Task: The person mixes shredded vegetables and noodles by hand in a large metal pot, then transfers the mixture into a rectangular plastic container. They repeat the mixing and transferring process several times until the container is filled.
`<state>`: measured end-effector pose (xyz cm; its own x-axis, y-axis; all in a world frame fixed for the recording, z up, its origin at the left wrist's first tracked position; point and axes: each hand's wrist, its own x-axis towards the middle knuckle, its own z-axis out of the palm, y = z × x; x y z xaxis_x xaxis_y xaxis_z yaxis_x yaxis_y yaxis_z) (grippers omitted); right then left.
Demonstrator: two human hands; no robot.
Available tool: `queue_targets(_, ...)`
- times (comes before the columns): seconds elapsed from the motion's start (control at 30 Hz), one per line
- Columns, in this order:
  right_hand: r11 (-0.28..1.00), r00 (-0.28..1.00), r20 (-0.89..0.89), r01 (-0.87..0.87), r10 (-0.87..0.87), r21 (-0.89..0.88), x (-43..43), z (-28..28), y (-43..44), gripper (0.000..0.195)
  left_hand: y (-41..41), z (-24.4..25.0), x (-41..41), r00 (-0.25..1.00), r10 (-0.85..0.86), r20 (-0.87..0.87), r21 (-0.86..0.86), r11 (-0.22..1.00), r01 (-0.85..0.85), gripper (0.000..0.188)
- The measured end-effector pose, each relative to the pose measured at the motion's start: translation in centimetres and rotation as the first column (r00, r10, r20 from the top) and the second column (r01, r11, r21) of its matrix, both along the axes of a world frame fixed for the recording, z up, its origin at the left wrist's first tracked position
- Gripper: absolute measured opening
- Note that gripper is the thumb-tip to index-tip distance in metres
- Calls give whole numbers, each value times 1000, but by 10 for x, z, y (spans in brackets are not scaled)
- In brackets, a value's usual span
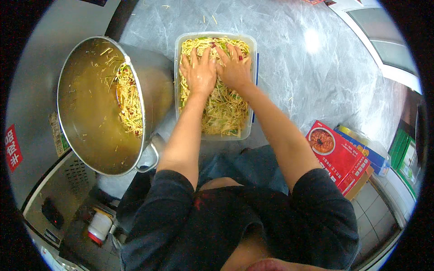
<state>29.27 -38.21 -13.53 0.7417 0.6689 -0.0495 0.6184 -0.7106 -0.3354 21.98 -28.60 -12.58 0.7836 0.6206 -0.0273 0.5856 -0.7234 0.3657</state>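
My left hand [200,74] and my right hand [236,70] lie side by side, palms down, on a mix of pale yellow shreds [225,111] with green and dark red pieces. Their fingers are spread, and neither hand appears to grip anything. The mix nearly fills a clear plastic container [177,61] with rounded corners. A blue strip [257,69] shows along the container's right side. To the left, a large metal stockpot [86,108] lies tipped with its mouth towards me. More of the same shreds [130,108] rest inside against its right wall. My palms hide part of the mix.
A grey marbled tabletop [288,44] carries a few stray shreds. At right near the edge sit a red printed carton [339,159] and a blue box [368,149]. The pot's loop handle [154,157] juts towards my left arm. A white container [100,225] stands low at left.
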Motion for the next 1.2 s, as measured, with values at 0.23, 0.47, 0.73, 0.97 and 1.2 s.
queue_targets(0.23,981,987,62,138,-147,136,-58,-31,-22,50,-25,-40,-49,1000,-16,2,69,997,16,47)
queue_targets(0.47,975,983,87,143,-160,173,-61,-55,-23,54,-27,-56,-47,1000,-13,4,75,997,13,51)
queue_targets(0.73,961,965,-261,-101,31,-258,-24,44,-13,55,-19,21,-58,999,-42,0,96,994,42,46)
queue_targets(0.97,912,827,-428,-410,363,-19,-19,113,11,47,-17,72,-70,908,108,404,-248,969,-5,25)
queue_targets(1.2,977,832,-533,-210,157,-40,-40,96,1,50,-8,32,-95,942,-127,310,-97,982,164,29)
